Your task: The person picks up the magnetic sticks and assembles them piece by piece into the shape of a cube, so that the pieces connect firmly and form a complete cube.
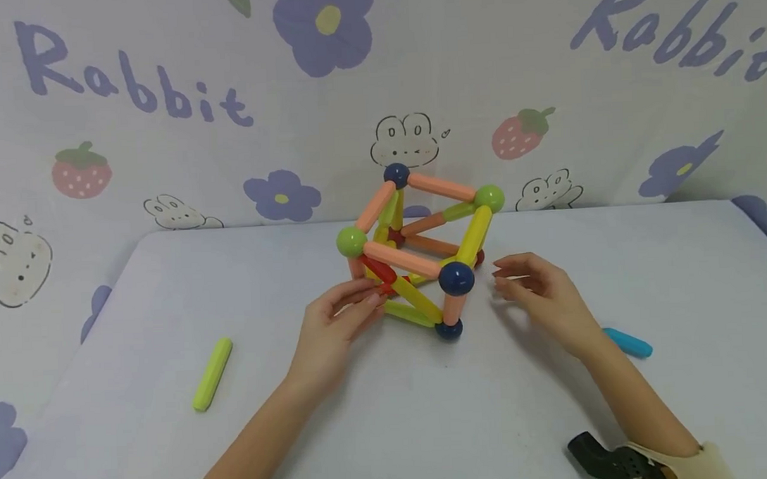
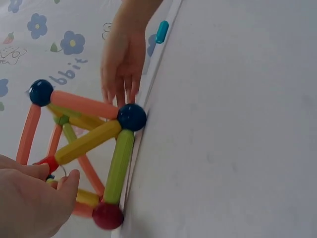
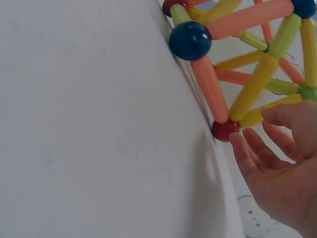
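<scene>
A frame of coloured magnetic sticks and balls stands on the table in the head view, with a dark blue ball (image 1: pixel 457 278) at its near top corner and a green ball (image 1: pixel 352 242) at its left. My left hand (image 1: pixel 336 326) reaches in at the lower left side, thumb and fingertips pinching a red stick (image 1: pixel 394 287) there. The left wrist view shows that red stick (image 2: pixel 47 163) at its fingers, partly hidden. My right hand (image 1: pixel 544 297) hovers right of the frame, fingers loosely bent around nothing. Its fingertips are close by a red ball (image 3: pixel 226 130) in the right wrist view.
A loose lime stick (image 1: pixel 213 374) lies on the white table (image 1: pixel 139 311) at the left. A blue stick (image 1: pixel 628 342) lies at the right, partly behind the right forearm. A patterned cloth (image 1: pixel 184 162) hangs behind the table.
</scene>
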Demonstrator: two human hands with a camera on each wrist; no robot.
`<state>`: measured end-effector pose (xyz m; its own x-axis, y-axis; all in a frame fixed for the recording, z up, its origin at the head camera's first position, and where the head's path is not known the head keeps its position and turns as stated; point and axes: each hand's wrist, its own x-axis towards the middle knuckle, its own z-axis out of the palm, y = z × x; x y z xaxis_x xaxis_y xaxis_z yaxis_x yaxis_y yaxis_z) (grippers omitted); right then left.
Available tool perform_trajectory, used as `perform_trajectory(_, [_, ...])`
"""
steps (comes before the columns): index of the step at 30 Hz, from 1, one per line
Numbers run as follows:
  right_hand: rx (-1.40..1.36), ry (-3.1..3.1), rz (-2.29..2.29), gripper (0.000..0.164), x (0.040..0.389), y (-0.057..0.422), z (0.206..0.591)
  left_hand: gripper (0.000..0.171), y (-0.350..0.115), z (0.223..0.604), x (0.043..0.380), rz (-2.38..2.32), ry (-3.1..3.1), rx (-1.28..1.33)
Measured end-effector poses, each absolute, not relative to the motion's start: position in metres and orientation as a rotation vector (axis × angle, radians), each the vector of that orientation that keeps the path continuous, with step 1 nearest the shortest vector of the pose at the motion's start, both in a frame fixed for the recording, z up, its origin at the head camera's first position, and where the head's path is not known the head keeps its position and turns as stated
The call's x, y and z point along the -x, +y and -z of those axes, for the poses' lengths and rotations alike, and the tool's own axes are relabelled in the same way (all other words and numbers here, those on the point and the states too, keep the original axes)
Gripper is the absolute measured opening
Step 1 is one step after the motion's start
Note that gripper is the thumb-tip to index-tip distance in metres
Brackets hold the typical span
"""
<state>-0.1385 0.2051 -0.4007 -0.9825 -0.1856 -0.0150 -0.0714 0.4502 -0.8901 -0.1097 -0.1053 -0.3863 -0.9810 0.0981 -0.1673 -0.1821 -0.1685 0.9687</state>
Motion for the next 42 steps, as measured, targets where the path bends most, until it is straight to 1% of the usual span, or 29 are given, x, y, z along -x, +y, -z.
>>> perform_trajectory(5, [0.263, 2.772, 1.484, 0.032, 0.122, 0.23, 0.39, 0.038, -0.139, 0.379, 0.095, -2.256, 1.951, 0.175])
perform_trajectory(11, [0.274, 2.882, 1.456, 0.028, 0.101, 0.268, 0.387, 0.041, -0.186, 0.376, 0.078, -2.241, 2.13, 0.227])
perform_trajectory(15, [0.263, 2.952, 1.351, 0.03, 0.089, 0.292, 0.39, 0.037, -0.22, 0.379, 0.068, -2.162, 2.311, 0.274])
perform_trajectory(18, [0.26, 2.999, 1.254, 0.032, 0.082, 0.307, 0.394, 0.032, -0.244, 0.382, 0.06, -2.033, 2.453, 0.37])
perform_trajectory(20, [0.245, 3.003, 1.205, 0.036, 0.078, 0.315, 0.397, 0.034, -0.257, 0.384, 0.056, -1.908, 2.543, 0.438])
perform_trajectory(22, [0.215, 2.999, 1.15, 0.039, 0.075, 0.322, 0.4, 0.041, -0.266, 0.387, 0.052, -1.791, 2.578, 0.495])
perform_trajectory(25, [0.163, 2.975, 1.072, 0.042, 0.075, 0.328, 0.406, 0.056, -0.274, 0.391, 0.049, -1.618, 2.547, 0.551])
perform_trajectory(29, [0.117, 2.95, 0.977, 0.04, 0.077, 0.328, 0.411, 0.065, -0.28, 0.397, 0.048, -1.551, 2.458, 0.593])
perform_trajectory(36, [0.13, 2.937, 0.924, 0.029, 0.079, 0.326, 0.412, 0.06, -0.28, 0.402, 0.048, -1.458, 2.542, 0.57])
perform_trajectory(42, [0.143, 2.936, 0.947, 0.027, 0.081, 0.323, 0.411, 0.055, -0.277, 0.402, 0.05, -1.399, 2.582, 0.523])
